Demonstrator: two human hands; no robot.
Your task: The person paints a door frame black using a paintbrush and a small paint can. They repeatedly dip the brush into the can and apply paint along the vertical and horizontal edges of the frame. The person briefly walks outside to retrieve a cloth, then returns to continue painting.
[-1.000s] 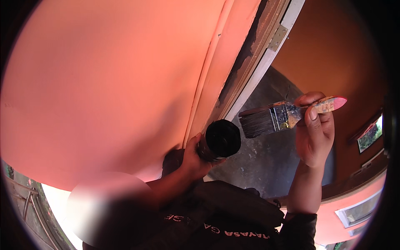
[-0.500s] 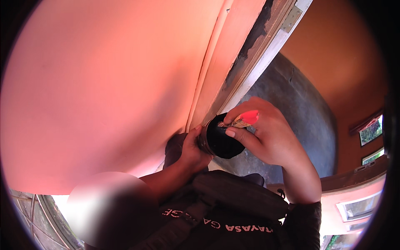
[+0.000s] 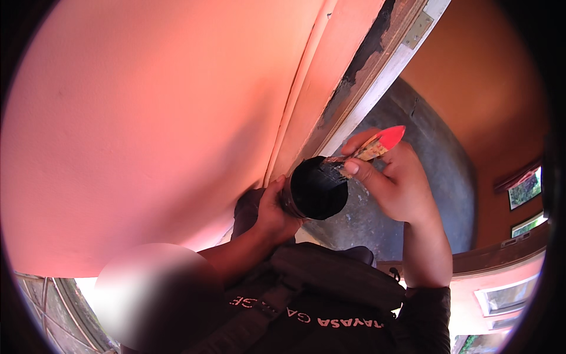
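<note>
My left hand (image 3: 276, 212) is wrapped round the side of a can (image 3: 312, 197), dark inside and tilted so its mouth faces me. In my right hand (image 3: 396, 177) is a paintbrush (image 3: 372, 146), pinched between thumb and fingers. Its handle is red at the end and stained yellowish-brown nearer the bristles. The dark, wet-looking bristles (image 3: 336, 168) are at the can's upper right rim. A wooden door frame (image 3: 368, 65), partly coated in black with bare brown and white strips, rises just beyond the can.
A pink wall (image 3: 147, 118) fills the left side. The grey floor (image 3: 407, 135) and an orange wall (image 3: 471, 76) lie beyond the frame on the right. A metal hinge plate (image 3: 418, 29) sits high on the frame. A black bag (image 3: 339, 274) hangs across my front.
My right hand has lifted the paintbrush up and to the right, so more of its handle and bristles show. The can stays in my left hand, almost unmoved.
</note>
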